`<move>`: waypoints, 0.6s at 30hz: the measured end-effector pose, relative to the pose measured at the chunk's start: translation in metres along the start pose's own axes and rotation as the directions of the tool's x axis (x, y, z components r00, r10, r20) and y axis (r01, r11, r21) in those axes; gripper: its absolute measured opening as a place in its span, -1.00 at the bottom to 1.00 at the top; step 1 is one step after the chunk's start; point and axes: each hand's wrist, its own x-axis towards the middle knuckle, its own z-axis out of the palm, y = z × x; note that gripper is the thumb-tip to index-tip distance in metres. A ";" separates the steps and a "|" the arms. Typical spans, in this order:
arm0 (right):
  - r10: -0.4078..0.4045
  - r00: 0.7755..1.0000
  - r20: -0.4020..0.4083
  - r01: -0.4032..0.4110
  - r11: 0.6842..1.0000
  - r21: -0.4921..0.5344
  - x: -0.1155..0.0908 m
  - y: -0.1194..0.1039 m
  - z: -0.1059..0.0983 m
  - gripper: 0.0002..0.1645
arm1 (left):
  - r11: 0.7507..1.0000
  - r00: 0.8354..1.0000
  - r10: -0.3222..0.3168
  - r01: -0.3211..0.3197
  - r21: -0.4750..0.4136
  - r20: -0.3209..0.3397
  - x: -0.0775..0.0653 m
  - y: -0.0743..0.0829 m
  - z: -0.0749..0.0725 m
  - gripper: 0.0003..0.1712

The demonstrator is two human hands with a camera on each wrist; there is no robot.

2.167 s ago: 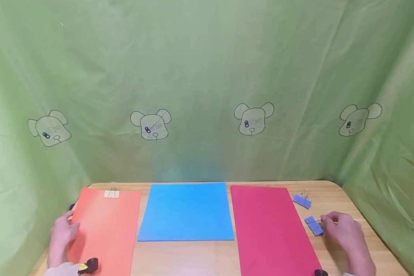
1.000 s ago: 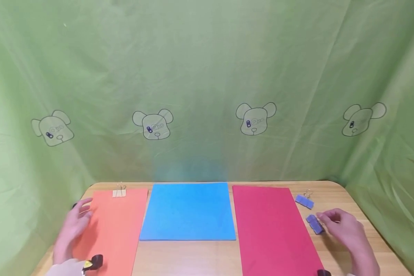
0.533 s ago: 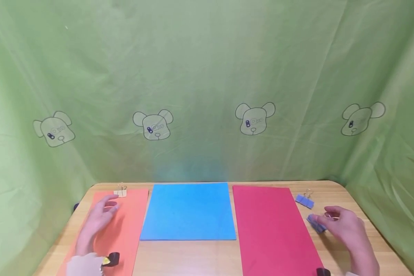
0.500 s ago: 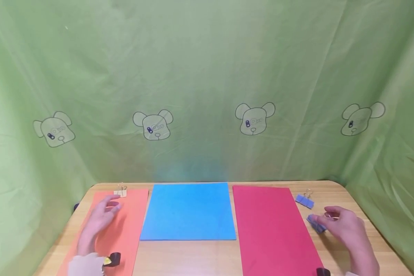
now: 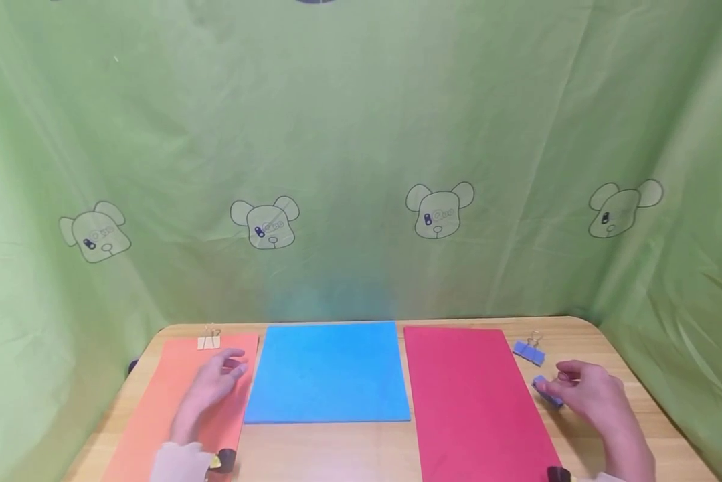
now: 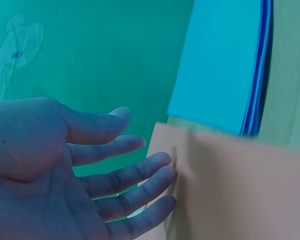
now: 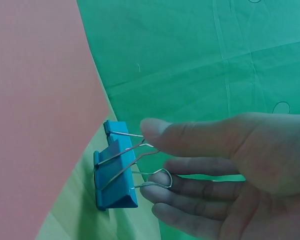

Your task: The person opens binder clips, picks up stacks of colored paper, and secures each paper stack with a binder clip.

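In the head view my left hand (image 5: 216,378) hovers over the orange paper stack (image 5: 150,402), near its right edge. The left wrist view shows that hand palm-out, fingers spread and holding nothing. A whitish binder clip (image 5: 209,343) grips the stack's far edge. On the right, my right hand (image 5: 589,395) pinches a blue-violet binder clip (image 5: 547,393) by its wire handles, beside the magenta paper stack (image 5: 475,402). The right wrist view shows the thumb on one handle of this clip (image 7: 115,180) and fingertips at the other. A second blue-violet binder clip (image 5: 529,353) lies just beyond.
A blue paper stack (image 5: 330,375) lies between the orange and magenta ones on the wooden table (image 5: 330,452). A green curtain (image 5: 348,134) printed with bear heads hangs behind the table and along both sides. Something dark sits at the table's left edge.
My left hand has left the orange stack's left edge and moved right across it; the stack has shifted slightly right. The clip at my right hand has turned as the fingers changed their hold.
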 end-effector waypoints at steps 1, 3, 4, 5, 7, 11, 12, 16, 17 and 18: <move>-0.006 1.000 -0.001 0.006 1.000 0.001 0.000 -0.001 0.001 0.04 | 1.000 1.000 0.007 -0.007 0.002 0.004 0.001 0.002 0.003 -0.58; -0.015 1.000 -0.008 0.015 1.000 0.000 0.000 -0.002 0.002 0.02 | 1.000 1.000 0.012 -0.012 0.008 0.015 0.002 0.008 0.008 -0.56; -0.019 1.000 -0.010 0.019 1.000 0.000 0.000 -0.002 0.002 0.00 | 1.000 1.000 0.010 -0.010 0.013 0.022 0.002 0.010 0.011 -0.55; -0.023 1.000 -0.015 0.023 1.000 -0.004 0.000 -0.002 0.003 -0.01 | 1.000 1.000 0.007 -0.007 0.018 0.028 0.002 0.012 0.013 -0.53; -0.017 1.000 -0.012 0.017 1.000 -0.004 0.000 -0.003 0.003 -0.02 | 0.999 0.999 0.001 -0.003 0.037 0.037 0.003 0.016 0.018 -0.49; -0.006 1.000 0.002 0.006 1.000 -0.013 -0.001 -0.004 0.002 -0.02 | 0.996 0.999 0.002 -0.006 0.094 0.042 0.004 0.023 0.027 -0.39; -0.003 1.000 0.008 0.003 1.000 -0.017 0.000 -0.004 0.002 -0.02 | 0.993 0.999 0.002 -0.007 0.116 0.038 0.004 0.025 0.029 -0.37; -0.002 1.000 0.021 0.003 0.999 -0.034 -0.001 -0.005 0.001 -0.04 | 0.972 0.999 -0.045 0.039 0.233 0.019 0.001 0.035 0.038 -0.21; -0.006 1.000 0.022 0.007 0.999 -0.039 -0.001 -0.005 0.001 -0.05 | 0.964 0.998 -0.064 0.057 0.260 0.017 0.000 0.037 0.041 -0.16; -0.008 1.000 0.023 0.009 0.999 -0.043 -0.001 -0.006 0.001 -0.05 | 0.955 0.996 -0.083 0.074 0.287 0.018 -0.001 0.040 0.043 -0.09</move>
